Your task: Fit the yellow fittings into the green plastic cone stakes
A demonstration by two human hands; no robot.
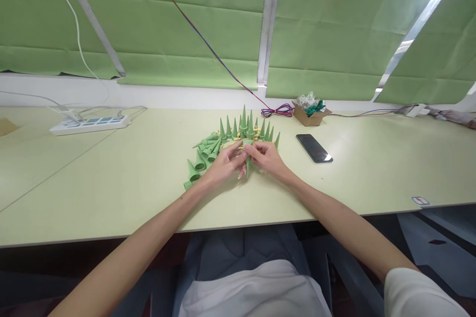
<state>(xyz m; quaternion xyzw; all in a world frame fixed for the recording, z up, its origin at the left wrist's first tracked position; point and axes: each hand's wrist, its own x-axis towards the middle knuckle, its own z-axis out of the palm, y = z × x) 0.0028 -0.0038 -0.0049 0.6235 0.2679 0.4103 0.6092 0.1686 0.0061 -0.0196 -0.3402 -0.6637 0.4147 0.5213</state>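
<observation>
Between my two hands is a green plastic plant-watering spike (248, 164), its pointed end down and its wide end up. My left hand (227, 162) has its fingers closed around the spike's side. My right hand (266, 156) pinches the wide top edge with thumb and forefinger. Behind my hands stand several upright green spikes (243, 124), with small yellow pieces (256, 134) among them. More green spikes lie in a loose heap (208, 151) to the left, some with their hollow ends facing me.
A black phone (314, 148) lies on the table (364, 168) to the right. Behind it stands a small cardboard box (310, 116) with plastic wrap and green material. Bundled red-blue wire (277, 110) rests near the wall. A white power strip (91, 125) lies at the left.
</observation>
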